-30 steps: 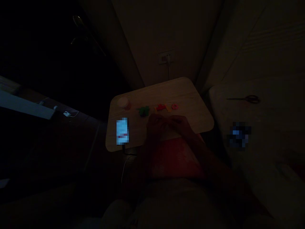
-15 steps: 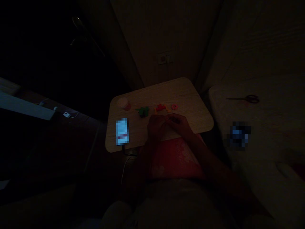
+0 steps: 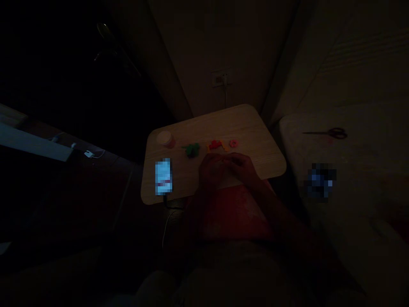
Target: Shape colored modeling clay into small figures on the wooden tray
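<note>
- Surface (image 3: 249,121): rounded corners, broad stretch of pale wood grain from the small pieces to the far edge, another from the right hand to the right edge.
- Left hand (image 3: 211,169) and right hand (image 3: 241,165): close to the near edge, fingers bent narrow, tips meeting; shows a small orange spot there, too dark to tell what is held or by which.
- Phone (image 3: 164,175): glowing rectangle toward the near left corner, black cable dropping past the near edge.
- Tub (image 3: 166,139): round, pale lid, reddish wall, near the far left corner.
- Green piece (image 3: 192,149): lobed, thin arm pointing left, just beyond the left hand.
- Red piece (image 3: 214,144): irregular, soft-edged, between two yellow strips (image 3: 225,146), just beyond the hands.
- Pink ring (image 3: 234,143): scalloped, just beyond the right hand.
- Scissors (image 3: 329,133): dark, slim-bladed, well apart, past the right edge.
</note>
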`<control>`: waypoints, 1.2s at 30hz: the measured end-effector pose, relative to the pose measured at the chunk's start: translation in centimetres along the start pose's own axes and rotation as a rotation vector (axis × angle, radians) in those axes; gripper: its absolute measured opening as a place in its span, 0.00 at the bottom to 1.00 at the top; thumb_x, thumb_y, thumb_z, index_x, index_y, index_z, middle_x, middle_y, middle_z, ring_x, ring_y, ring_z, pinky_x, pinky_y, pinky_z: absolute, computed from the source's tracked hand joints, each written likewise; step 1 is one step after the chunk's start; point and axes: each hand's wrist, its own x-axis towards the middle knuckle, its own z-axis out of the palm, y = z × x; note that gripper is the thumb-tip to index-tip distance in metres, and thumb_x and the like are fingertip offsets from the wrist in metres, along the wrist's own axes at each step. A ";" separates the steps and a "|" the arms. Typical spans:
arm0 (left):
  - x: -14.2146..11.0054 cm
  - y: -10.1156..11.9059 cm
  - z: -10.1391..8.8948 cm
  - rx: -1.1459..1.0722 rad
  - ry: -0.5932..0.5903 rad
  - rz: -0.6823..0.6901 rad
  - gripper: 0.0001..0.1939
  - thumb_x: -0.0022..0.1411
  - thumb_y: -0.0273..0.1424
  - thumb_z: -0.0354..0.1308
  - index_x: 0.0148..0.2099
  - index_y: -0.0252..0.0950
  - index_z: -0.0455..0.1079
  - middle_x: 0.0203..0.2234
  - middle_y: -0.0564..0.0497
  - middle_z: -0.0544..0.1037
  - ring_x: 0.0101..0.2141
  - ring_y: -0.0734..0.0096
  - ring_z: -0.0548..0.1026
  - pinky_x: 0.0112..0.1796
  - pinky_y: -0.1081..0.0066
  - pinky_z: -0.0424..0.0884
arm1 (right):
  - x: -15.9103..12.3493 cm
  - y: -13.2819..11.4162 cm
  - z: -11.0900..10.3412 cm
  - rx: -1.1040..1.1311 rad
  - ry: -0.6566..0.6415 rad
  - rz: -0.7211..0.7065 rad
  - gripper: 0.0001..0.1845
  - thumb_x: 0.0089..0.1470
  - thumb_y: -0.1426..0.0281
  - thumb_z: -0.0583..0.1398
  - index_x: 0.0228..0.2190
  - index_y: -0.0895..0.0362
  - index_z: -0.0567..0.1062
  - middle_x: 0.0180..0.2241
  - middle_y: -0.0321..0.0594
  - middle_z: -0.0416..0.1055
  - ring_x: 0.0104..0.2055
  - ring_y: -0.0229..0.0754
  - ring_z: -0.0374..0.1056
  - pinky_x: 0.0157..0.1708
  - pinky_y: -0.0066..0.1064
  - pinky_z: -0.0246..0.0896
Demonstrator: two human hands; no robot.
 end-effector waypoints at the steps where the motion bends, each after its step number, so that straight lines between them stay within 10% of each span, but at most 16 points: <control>1: 0.0 -0.1 0.0 -0.013 -0.008 -0.005 0.14 0.71 0.42 0.59 0.48 0.39 0.77 0.42 0.44 0.79 0.45 0.62 0.79 0.47 0.58 0.77 | 0.0 0.0 0.0 -0.009 0.000 0.002 0.17 0.48 0.53 0.69 0.29 0.55 0.82 0.26 0.38 0.76 0.29 0.40 0.68 0.29 0.31 0.64; 18: 0.3 -0.3 -0.1 -0.174 -0.106 -0.090 0.15 0.70 0.44 0.59 0.45 0.41 0.82 0.44 0.45 0.80 0.45 0.63 0.79 0.48 0.59 0.78 | 0.0 -0.3 -0.6 -0.028 -0.060 0.038 0.18 0.46 0.54 0.70 0.27 0.56 0.82 0.26 0.38 0.77 0.27 0.39 0.67 0.29 0.30 0.63; 36: -0.1 -0.9 -0.2 -0.229 0.040 -0.060 0.06 0.62 0.35 0.69 0.36 0.38 0.83 0.34 0.48 0.79 0.37 0.67 0.78 0.40 0.66 0.75 | -0.3 -0.7 -0.8 0.054 -0.175 0.095 0.19 0.46 0.53 0.73 0.30 0.56 0.84 0.28 0.39 0.79 0.29 0.39 0.70 0.31 0.30 0.66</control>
